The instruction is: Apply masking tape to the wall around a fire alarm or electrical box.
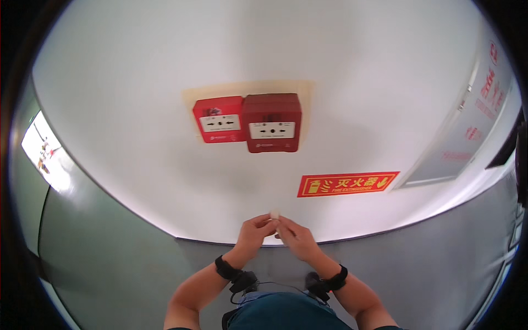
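Observation:
My left hand (255, 233) and my right hand (298, 239) meet at the fingertips in the lower middle of the view, in front of a white wall (144, 177). Between the fingers of both hands is a small, pale, whitish piece (274, 214); what it is, I cannot tell. Above the hands, two red manual fire alarm call points are mounted side by side on the wall: a brighter one (220, 134) at left and a darker, deeper one (273, 113) at right. Yellowish tape (255, 88) borders them. A red and yellow fire extinguisher sign (348, 184) is to the right of the hands.
A grey cabinet or panel door (449, 144) with red writing stands at right on the wall. The grey floor (119, 255) curves along the wall's foot. At far left a bright opening (49, 152) shows small, blurred shapes. Black bands with dark devices and a cable are on my wrists.

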The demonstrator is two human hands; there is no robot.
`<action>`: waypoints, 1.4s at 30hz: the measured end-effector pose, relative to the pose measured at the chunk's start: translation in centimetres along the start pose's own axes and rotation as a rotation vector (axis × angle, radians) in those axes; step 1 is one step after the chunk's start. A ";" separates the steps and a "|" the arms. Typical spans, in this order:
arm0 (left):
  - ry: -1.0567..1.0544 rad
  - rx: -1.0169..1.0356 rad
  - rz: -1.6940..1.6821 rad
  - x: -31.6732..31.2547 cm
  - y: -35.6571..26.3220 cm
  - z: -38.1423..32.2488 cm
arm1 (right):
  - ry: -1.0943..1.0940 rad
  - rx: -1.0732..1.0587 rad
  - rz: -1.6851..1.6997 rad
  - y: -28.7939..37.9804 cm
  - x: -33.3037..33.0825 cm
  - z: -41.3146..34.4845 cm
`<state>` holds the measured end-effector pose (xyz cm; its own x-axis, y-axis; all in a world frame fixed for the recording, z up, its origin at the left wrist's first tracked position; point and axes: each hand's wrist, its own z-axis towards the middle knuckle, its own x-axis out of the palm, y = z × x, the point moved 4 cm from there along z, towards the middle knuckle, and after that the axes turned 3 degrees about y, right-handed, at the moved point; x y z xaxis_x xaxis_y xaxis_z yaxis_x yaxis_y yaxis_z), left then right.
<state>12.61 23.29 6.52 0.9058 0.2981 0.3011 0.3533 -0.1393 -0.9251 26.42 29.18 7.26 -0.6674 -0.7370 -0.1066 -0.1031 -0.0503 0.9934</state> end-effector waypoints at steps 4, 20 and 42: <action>-0.106 0.020 -0.085 -1.6 0.5 -0.1 | -0.047 -0.171 -0.526 1.5 1.3 0.3; -0.312 -0.099 0.303 -9.7 4.4 -4.7 | -0.477 -0.869 -1.052 12.1 -5.4 5.3; -0.348 -0.087 0.298 -13.0 5.9 -5.5 | -0.567 -0.837 -1.257 12.9 -4.6 7.6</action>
<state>4.22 13.41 -1.56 0.8436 0.5303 -0.0845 0.1212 -0.3413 -0.9321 22.57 37.09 20.27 -0.6685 0.3746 -0.6425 -0.4835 -0.8753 -0.0073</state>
